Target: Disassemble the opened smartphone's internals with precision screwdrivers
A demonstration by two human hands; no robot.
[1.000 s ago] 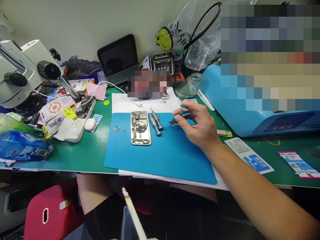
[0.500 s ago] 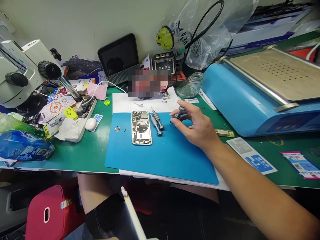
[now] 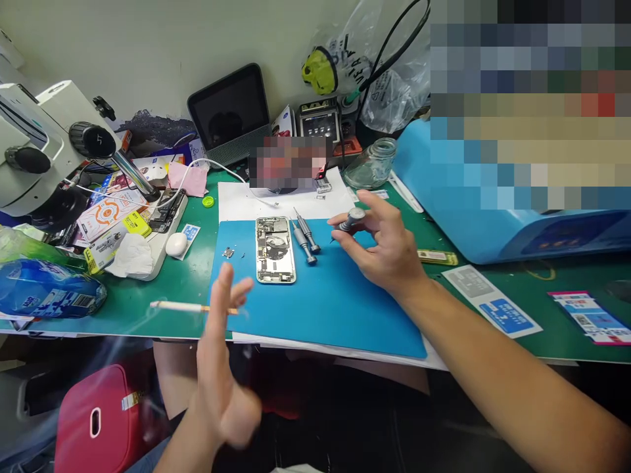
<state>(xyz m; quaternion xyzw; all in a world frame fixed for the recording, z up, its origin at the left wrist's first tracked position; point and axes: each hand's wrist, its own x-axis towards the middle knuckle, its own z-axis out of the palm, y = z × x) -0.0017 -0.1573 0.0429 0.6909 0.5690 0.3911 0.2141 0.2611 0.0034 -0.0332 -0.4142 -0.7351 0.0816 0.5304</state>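
A: What has moved since the earlier frame?
B: In the head view, the left hand (image 3: 221, 374) has come up, blurred, and the cigarette (image 3: 180, 307) that stuck up from the bottom now lies sideways in it, crossing the left edge of the mat (image 3: 320, 309). The phone (image 3: 275, 266) hasn't shifted.

A: How do the fingers stand?
B: On the left, two seem closed around the cigarette, the others spread. The right hand (image 3: 389, 246), above the mat's back right part, pinches a screwdriver (image 3: 352, 219) between thumb and fingers.

A: And the phone?
B: Near the mat's back edge, left of its middle, neither hand touching it. The mat sits at the front edge of the green surface (image 3: 123, 309).

A: How far along is it?
B: The phone is already open, its insides showing. A small part (image 3: 228, 252) lies loose near the mat's back left corner. Two screwdrivers (image 3: 302, 240) rest just beside the phone. I'd judge the closing-up not yet done; whether any screws remain inside, I cannot tell.
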